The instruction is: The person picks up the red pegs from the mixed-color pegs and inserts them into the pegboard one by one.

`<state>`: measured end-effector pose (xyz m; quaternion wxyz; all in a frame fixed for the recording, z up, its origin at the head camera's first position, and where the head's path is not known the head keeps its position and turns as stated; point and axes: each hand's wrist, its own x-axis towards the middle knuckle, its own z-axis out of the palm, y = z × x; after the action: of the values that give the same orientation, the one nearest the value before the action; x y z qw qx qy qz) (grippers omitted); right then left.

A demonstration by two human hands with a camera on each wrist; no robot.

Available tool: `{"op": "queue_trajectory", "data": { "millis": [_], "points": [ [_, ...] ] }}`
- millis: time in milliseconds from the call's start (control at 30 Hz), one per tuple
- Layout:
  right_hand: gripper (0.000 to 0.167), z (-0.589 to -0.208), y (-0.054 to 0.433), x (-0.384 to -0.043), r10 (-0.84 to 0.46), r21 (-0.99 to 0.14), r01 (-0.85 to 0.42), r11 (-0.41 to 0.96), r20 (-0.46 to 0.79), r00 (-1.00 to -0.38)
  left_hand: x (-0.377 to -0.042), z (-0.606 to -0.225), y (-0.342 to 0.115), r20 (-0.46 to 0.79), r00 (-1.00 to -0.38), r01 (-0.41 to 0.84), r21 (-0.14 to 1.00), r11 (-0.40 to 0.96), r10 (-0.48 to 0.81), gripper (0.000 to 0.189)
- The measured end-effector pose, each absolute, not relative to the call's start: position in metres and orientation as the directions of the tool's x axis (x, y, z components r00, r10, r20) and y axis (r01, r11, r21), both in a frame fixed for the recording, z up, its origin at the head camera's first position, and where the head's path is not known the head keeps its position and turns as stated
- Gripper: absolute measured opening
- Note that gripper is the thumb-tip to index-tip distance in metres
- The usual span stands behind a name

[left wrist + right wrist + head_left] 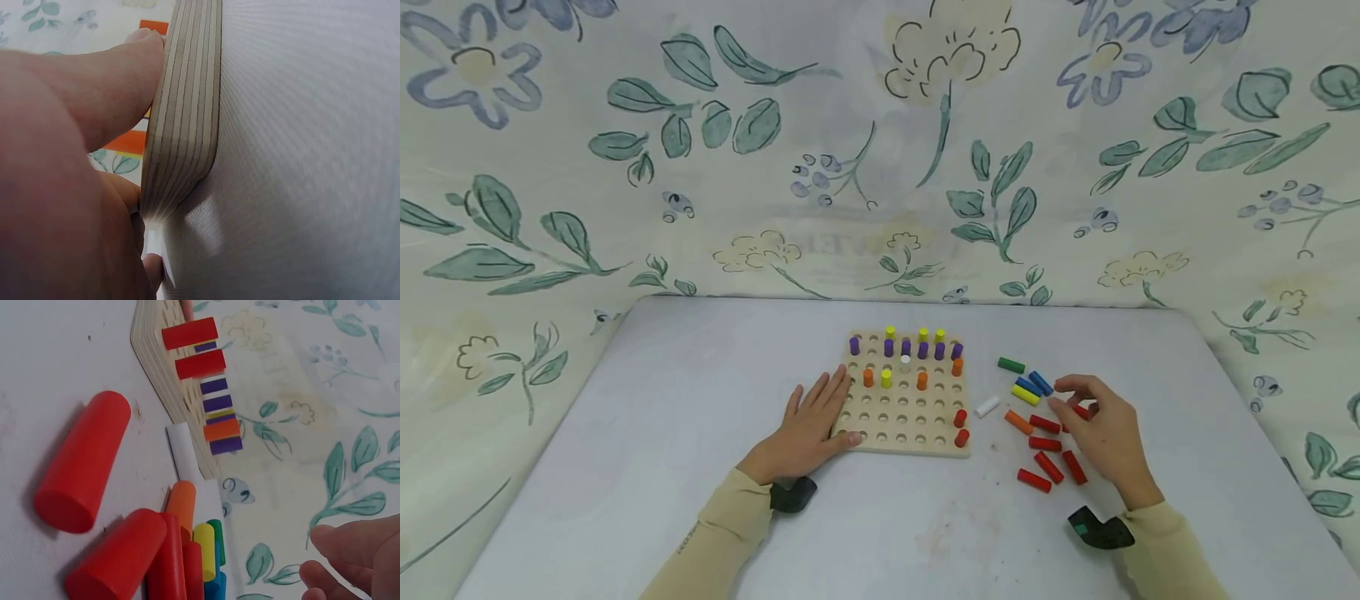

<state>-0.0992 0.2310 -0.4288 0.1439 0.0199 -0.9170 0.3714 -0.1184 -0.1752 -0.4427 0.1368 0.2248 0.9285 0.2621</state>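
Observation:
My left hand (808,429) rests at the left edge of a wooden pegboard (902,446), fingers spread along its side and thumb over the front left corner. In the left wrist view, the thumb lies against the board's layered edge (187,94). Purple (854,346), yellow (887,379), orange (922,381), white and red pegs (961,438) stand in its holes. My right hand (1105,433) hovers above the loose pegs, thumb and index fingertip apart. A red peg (1081,412) shows through the gap beneath them. The right wrist view shows nothing between the visible fingertips.
Right of the board lie several loose red pegs (1034,480), a white peg (988,407), an orange peg (1018,422), a yellow peg (1026,395), blue pegs (1041,383) and a green peg (1011,365). A floral cloth (850,167) hangs behind the white table (700,358).

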Motion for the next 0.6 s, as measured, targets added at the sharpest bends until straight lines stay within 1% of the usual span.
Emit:
{"op": "queue_trajectory", "data": {
  "millis": [167, 300, 367, 433, 600],
  "points": [
    [0.029, -0.453, 0.252, -0.111, 0.06, -0.634, -0.177, 0.753, 0.334, -0.941, -0.119, -0.444, -0.175, -0.132, -0.861, 0.347, 0.553, 0.758, 0.491, 0.088],
    [0.031, -0.458, 0.26, -0.115, 0.073, -0.643, -0.18, 0.745, 0.346, -0.935, -0.119, -0.444, -0.175, -0.127, -0.862, 0.351, 0.548, 0.759, 0.49, 0.087],
    [0.031, -0.45, 0.258, -0.112, 0.096, -0.659, -0.153, 0.736, 0.325, -0.941, -0.119, -0.444, -0.175, -0.122, -0.862, 0.354, 0.549, 0.757, 0.491, 0.087],
    [0.03, -0.447, 0.258, -0.111, 0.119, -0.652, -0.123, 0.748, 0.314, -0.942, -0.119, -0.443, -0.175, -0.125, -0.861, 0.353, 0.549, 0.757, 0.492, 0.087],
    [0.028, -0.437, 0.261, -0.108, 0.139, -0.657, -0.079, 0.75, 0.274, -0.952, -0.118, -0.444, -0.174, -0.126, -0.861, 0.353, 0.548, 0.758, 0.492, 0.087]
  ]
}}
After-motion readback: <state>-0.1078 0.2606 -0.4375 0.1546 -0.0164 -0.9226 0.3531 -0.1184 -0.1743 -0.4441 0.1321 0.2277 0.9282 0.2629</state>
